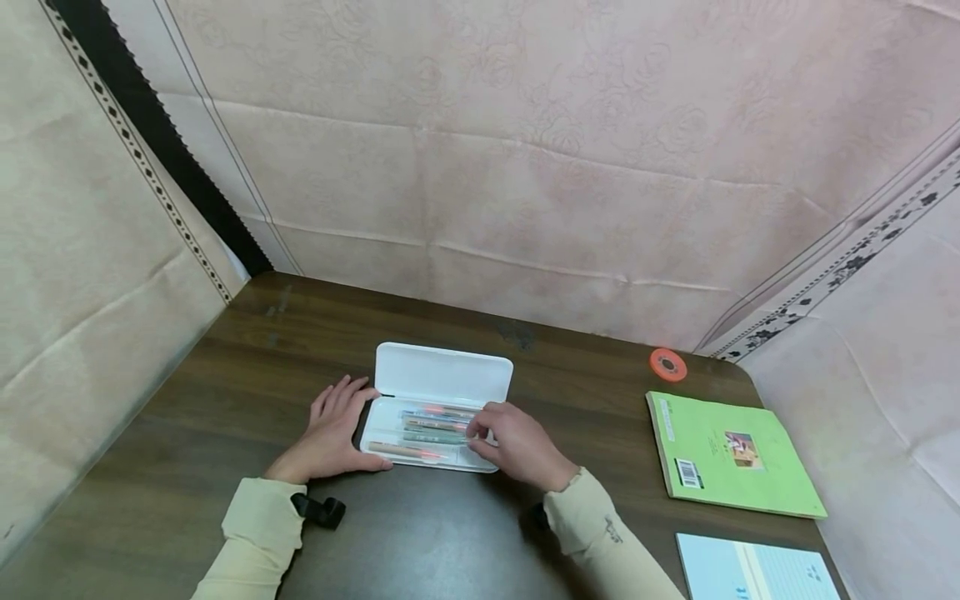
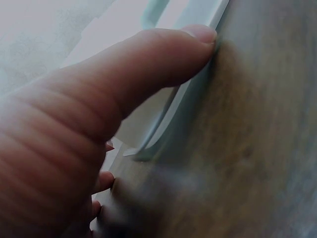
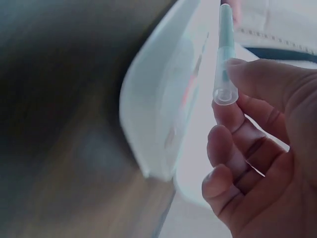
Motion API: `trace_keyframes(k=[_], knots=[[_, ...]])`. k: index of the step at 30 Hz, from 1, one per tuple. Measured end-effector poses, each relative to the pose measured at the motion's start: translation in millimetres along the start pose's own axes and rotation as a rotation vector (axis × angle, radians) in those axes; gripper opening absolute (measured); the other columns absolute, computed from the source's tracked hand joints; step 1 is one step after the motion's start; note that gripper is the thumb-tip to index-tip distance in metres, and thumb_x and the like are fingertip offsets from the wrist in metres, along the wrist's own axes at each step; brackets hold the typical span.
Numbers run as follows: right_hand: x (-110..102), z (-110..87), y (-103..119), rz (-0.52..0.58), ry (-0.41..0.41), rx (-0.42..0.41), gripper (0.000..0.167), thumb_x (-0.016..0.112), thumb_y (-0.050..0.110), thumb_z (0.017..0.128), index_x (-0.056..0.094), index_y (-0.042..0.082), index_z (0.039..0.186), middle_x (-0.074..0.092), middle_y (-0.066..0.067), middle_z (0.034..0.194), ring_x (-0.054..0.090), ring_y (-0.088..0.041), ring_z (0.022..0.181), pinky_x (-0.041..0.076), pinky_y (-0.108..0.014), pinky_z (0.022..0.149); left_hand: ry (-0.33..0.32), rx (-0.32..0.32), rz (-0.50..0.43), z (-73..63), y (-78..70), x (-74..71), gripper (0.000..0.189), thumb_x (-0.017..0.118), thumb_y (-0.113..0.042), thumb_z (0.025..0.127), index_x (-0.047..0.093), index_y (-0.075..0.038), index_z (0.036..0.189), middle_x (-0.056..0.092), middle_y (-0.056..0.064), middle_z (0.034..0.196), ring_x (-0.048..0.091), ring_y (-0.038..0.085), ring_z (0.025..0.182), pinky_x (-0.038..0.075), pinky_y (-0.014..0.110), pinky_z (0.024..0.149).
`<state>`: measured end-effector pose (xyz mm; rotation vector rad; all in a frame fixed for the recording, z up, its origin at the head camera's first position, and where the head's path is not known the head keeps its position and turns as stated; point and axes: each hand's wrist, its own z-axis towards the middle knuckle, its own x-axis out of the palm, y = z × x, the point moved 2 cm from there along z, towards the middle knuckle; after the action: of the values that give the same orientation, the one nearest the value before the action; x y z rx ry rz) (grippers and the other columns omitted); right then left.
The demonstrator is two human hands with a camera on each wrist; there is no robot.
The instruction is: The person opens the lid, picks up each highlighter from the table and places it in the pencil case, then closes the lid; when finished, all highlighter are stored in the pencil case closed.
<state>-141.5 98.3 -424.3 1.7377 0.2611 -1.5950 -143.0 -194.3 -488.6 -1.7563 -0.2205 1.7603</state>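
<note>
A white pencil case [image 1: 444, 373] lies with its lid raised at the back and several pens inside. My left hand [image 1: 327, 429] rests at its left end, fingers spread; in the left wrist view the thumb [image 2: 163, 54] touches the case's front edge. At the right end, my right hand [image 1: 519, 442] pinches a green pen [image 3: 226, 32] between thumb and fingers, over the case. The pen has a clear end piece nearest my palm. A beige pen [image 1: 393, 449] lies along the front of the case.
On the right of the dark wooden table [image 1: 330, 333] lie a green book [image 1: 723, 467] and a light blue notebook [image 1: 720, 567]. A round red-orange object [image 1: 654, 364] sits behind the book. Pale patterned cloth [image 1: 480, 183] hangs around the table.
</note>
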Motion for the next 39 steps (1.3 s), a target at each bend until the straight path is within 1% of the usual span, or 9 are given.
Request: trace_keyframes(k=[5, 10, 16, 20, 23, 27, 32, 34, 39], knots=[[11.6, 15.5, 13.4, -0.068, 0.027, -0.038, 0.009, 0.068, 0.025, 0.094, 0.071, 0.018, 0.096, 0.062, 0.005, 0.088, 0.053, -0.009, 0.079, 0.05, -0.023, 0.074, 0.002, 0.004, 0.01, 0.8, 1.1, 1.3, 0.103, 0.082, -0.067, 0.061, 0.042, -0.011, 0.137, 0.032, 0.023, 0.153, 0.018, 0.046, 0.144, 0.01, 0.065, 0.111], [20.3, 29.7, 24.2, -0.116, 0.027, -0.037, 0.008, 0.067, 0.025, 0.094, 0.071, 0.018, 0.093, 0.06, 0.006, 0.085, 0.05, -0.008, 0.075, 0.046, -0.021, 0.069, 0.004, 0.005, 0.012, 1.3, 4.2, 2.9, 0.103, 0.082, -0.067, 0.061, 0.042, -0.011, 0.138, 0.032, 0.023, 0.153, 0.018, 0.045, 0.144, 0.009, 0.065, 0.111], [28.5, 40.6, 33.3, -0.097, 0.041, -0.018, 0.01, 0.069, 0.026, 0.092, 0.071, 0.017, 0.097, 0.062, 0.006, 0.086, 0.051, -0.007, 0.076, 0.047, -0.022, 0.071, 0.0, 0.013, 0.009, 2.3, 6.4, 6.5, 0.103, 0.082, -0.068, 0.06, 0.041, -0.013, 0.137, 0.032, 0.021, 0.153, 0.018, 0.045, 0.144, 0.009, 0.064, 0.111], [31.6, 41.2, 33.9, -0.076, 0.043, -0.005, 0.013, 0.072, 0.027, 0.09, 0.071, 0.017, 0.098, 0.065, 0.006, 0.089, 0.054, -0.007, 0.078, 0.049, -0.022, 0.074, -0.004, 0.021, 0.016, 1.6, 6.1, 7.1, 0.102, 0.082, -0.067, 0.061, 0.041, -0.013, 0.137, 0.032, 0.022, 0.153, 0.018, 0.046, 0.143, 0.01, 0.065, 0.111], [31.8, 40.8, 31.4, -0.068, 0.027, 0.003, 0.011, 0.073, 0.026, 0.089, 0.072, 0.017, 0.097, 0.066, 0.006, 0.089, 0.054, -0.006, 0.079, 0.049, -0.022, 0.074, -0.014, 0.022, 0.017, 1.0, 6.0, 5.9, 0.102, 0.083, -0.066, 0.061, 0.041, -0.012, 0.137, 0.032, 0.023, 0.152, 0.019, 0.046, 0.143, 0.01, 0.065, 0.11], [26.4, 38.8, 27.1, -0.026, 0.005, 0.029, 0.008, 0.071, 0.024, 0.09, 0.072, 0.018, 0.096, 0.064, 0.007, 0.086, 0.053, -0.006, 0.078, 0.048, -0.021, 0.072, -0.024, 0.023, 0.014, 0.6, 6.1, 5.0, 0.101, 0.083, -0.065, 0.061, 0.042, -0.011, 0.137, 0.034, 0.024, 0.151, 0.02, 0.046, 0.142, 0.011, 0.065, 0.11], [8.1, 34.8, 14.9, 0.107, -0.036, 0.091, 0.008, 0.07, 0.021, 0.091, 0.074, 0.016, 0.096, 0.062, 0.008, 0.085, 0.054, -0.008, 0.078, 0.049, -0.022, 0.072, -0.019, 0.025, 0.017, 0.8, 5.8, 4.7, 0.103, 0.083, -0.066, 0.061, 0.041, -0.012, 0.138, 0.033, 0.023, 0.152, 0.019, 0.046, 0.143, 0.01, 0.064, 0.11], [-1.5, 32.0, 6.4, 0.147, -0.079, 0.121, 0.007, 0.07, 0.02, 0.092, 0.074, 0.016, 0.096, 0.062, 0.008, 0.086, 0.055, -0.008, 0.077, 0.048, -0.023, 0.071, -0.013, 0.022, 0.015, 1.3, 5.6, 4.9, 0.104, 0.083, -0.066, 0.06, 0.041, -0.012, 0.138, 0.032, 0.023, 0.153, 0.018, 0.045, 0.144, 0.009, 0.064, 0.111], [-26.8, 23.3, -17.3, 0.215, -0.228, 0.183, 0.004, 0.069, 0.018, 0.093, 0.072, 0.016, 0.094, 0.062, 0.006, 0.087, 0.054, -0.01, 0.074, 0.049, -0.023, 0.065, 0.003, 0.006, 0.006, 2.1, 5.6, 5.7, 0.104, 0.083, -0.066, 0.06, 0.04, -0.013, 0.138, 0.03, 0.022, 0.153, 0.016, 0.045, 0.144, 0.008, 0.064, 0.112]])
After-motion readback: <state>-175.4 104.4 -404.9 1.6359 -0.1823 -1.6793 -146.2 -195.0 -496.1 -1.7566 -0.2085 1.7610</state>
